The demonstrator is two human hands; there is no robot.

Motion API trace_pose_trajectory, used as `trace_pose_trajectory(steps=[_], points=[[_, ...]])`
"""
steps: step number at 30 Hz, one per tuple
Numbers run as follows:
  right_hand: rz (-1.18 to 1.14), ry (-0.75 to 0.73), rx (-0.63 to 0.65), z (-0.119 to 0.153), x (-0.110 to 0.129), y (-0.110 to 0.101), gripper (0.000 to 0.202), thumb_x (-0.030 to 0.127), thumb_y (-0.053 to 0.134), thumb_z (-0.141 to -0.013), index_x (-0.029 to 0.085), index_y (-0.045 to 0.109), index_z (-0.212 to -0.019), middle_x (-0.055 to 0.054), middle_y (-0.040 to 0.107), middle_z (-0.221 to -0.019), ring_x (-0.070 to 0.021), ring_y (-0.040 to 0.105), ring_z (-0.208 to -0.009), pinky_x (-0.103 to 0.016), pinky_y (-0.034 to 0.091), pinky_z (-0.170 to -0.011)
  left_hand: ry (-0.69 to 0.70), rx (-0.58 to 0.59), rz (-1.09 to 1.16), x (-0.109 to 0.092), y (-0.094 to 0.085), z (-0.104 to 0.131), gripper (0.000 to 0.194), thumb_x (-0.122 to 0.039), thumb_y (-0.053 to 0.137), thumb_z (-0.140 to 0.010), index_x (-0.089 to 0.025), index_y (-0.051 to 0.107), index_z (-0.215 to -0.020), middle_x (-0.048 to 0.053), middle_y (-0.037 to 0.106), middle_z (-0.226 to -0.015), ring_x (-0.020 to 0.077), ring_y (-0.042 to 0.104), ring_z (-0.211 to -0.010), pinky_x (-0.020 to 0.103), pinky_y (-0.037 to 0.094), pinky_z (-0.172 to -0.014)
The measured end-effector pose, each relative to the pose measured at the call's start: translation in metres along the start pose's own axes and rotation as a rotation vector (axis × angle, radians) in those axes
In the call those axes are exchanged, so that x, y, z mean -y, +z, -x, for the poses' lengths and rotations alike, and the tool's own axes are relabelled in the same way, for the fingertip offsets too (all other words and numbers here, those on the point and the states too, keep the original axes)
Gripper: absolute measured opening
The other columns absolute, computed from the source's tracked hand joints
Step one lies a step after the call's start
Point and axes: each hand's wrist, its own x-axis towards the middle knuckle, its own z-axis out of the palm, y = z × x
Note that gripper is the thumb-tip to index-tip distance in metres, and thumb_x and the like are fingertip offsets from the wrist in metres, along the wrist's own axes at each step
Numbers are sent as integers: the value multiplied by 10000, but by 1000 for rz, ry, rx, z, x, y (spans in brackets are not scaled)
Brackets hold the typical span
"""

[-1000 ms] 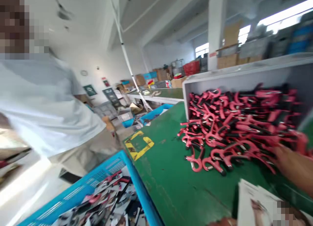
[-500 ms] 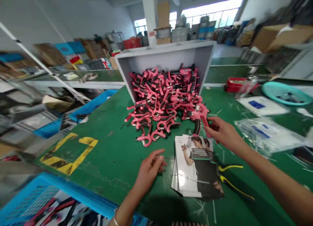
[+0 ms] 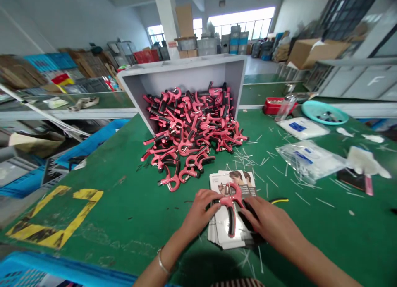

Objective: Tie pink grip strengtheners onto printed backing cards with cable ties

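Note:
A pink and black hand grip (image 3: 229, 202) lies over a stack of printed cards (image 3: 221, 229), its ring end pointing away from me. My left hand (image 3: 201, 210) pinches the left side of the grip near its knob. On the other side, my right hand (image 3: 263, 216) has its fingers closed round the right handle. Beyond the cards, a large pile of similar pink grips (image 3: 189, 121) spills out of a tipped grey crate (image 3: 182, 74). Yellow-handled pliers (image 3: 279, 200) are mostly hidden behind my right hand.
White plastic bags (image 3: 310, 159), a turquoise bowl (image 3: 325, 112) and a red box (image 3: 273, 106) sit at the right. Thin white strips are scattered on the green table (image 3: 124, 212). A blue basket (image 3: 56, 264) is at the lower left.
My right hand has brought a pink grip from the pile's edge back over the cards. My left hand has moved right and taken hold of it. The view has turned slightly right.

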Motion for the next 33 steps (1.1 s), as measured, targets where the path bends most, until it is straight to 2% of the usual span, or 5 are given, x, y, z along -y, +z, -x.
trace_pose_trajectory(steps=[6, 10, 14, 21, 33], points=[[-136, -187, -29, 11, 3, 4, 271, 247, 536, -943, 281, 589, -1207, -97, 574, -1159, -259, 560, -1069, -427, 494, -906, -70, -142, -40, -6, -2, -28, 249, -242, 497, -971, -235, 679, -1139, 53, 681, -1110, 207, 559, -1089, 389, 402, -993], [-214, -177, -67, -6, 4, 16, 115, 231, 549, -945, 251, 651, -995, -75, 581, -1050, -244, 553, -1007, -409, 491, -867, -37, -21, 19, -14, 10, -52, 168, -232, 617, -900, -237, 718, -1034, 32, 708, -1085, 209, 583, -1070, 377, 393, -992], [-325, -155, -118, -17, -2, 25, 126, 258, 548, -953, 241, 665, -909, -66, 579, -1016, -230, 556, -993, -397, 478, -884, -101, -32, 48, -23, 21, -46, 73, -240, 656, -875, -226, 728, -873, 17, 728, -903, 206, 602, -957, 359, 417, -913], [-535, -92, -243, -27, -10, 28, 161, 325, 559, -950, 258, 691, -887, -61, 585, -1141, -244, 532, -1125, -441, 390, -1013, -7, -42, -97, -21, 30, -34, 48, -191, 660, -868, -222, 686, -841, 12, 722, -945, 208, 593, -974, 374, 388, -930], [-427, -186, -2, -25, -12, 14, 185, 332, 549, -962, 293, 710, -1043, -49, 514, -1384, -267, 418, -1306, -502, 304, -1102, -62, -85, 14, -16, 33, -36, 46, -203, 666, -860, -231, 699, -844, 12, 726, -888, 207, 617, -931, 374, 416, -907]])
